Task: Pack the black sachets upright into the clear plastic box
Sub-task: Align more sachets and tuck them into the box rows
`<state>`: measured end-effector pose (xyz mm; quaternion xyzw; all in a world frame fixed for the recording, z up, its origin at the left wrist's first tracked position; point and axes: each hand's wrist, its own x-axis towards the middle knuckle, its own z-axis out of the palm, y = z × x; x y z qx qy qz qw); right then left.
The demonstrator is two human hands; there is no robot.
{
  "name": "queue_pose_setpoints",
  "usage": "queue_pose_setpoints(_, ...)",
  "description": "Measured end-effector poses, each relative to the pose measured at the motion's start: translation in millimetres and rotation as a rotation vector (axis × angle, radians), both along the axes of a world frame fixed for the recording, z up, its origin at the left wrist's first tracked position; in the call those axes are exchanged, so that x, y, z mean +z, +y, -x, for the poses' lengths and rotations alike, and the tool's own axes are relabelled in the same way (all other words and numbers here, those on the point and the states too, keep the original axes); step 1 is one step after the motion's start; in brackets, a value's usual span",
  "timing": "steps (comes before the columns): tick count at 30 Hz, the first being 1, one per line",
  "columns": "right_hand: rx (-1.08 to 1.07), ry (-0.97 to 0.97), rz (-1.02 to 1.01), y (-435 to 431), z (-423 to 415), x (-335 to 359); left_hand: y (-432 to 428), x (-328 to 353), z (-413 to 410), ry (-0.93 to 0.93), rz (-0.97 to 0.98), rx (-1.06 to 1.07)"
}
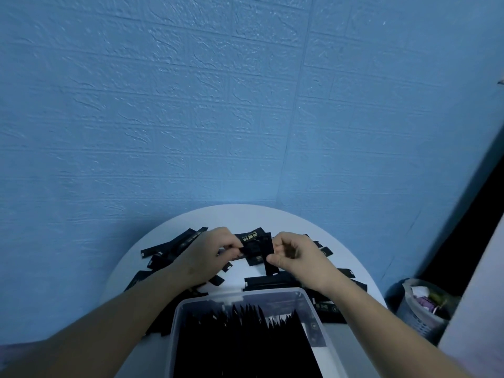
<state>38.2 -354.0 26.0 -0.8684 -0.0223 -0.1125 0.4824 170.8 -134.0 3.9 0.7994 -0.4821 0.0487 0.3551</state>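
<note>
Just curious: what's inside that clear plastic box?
The clear plastic box holds black sachets standing upright, packed close together, their tips pointing up. Its floor is hidden beneath them, and its near end is out of frame.

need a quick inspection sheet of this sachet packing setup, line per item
surface: round white table, against a blue textured wall
job's things: clear box at the near edge, already holding many sachets standing upright; loose sachets scattered flat on the table around both hands
clutter: nothing seen on the table besides sachets
hands: left hand and right hand above the table beyond the box, together holding a small bunch of sachets
cables: nothing seen
surroundings: grey bin with rubbish on the floor to the right; dark gap beside a pale panel at far right
</note>
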Motion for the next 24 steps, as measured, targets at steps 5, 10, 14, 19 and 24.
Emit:
queue_pose_setpoints(5,0.026,0.003,-0.090,6.4,4.2,9.6,-8.7,16.7,15.3,0.057,0.145,0.072)
queue_pose_setpoints(10,-0.004,-0.050,-0.160,20.6,-1.3,14.0,-8.6,41.4,27.9,-0.031,0.279,0.117)
queue_pose_setpoints(14,-0.022,-0.123,-0.205,30.4,-6.4,20.0,-10.9,57.1,37.7,0.100,0.357,0.124)
queue_pose_setpoints(19,-0.021,-0.158,-0.304,39.3,-4.1,28.3,-11.7,67.6,47.2,0.276,0.424,0.128)
queue_pose_setpoints(24,-0.017,-0.177,-0.324,43.5,2.1,28.1,-7.4,61.2,58.5,0.496,0.465,0.087)
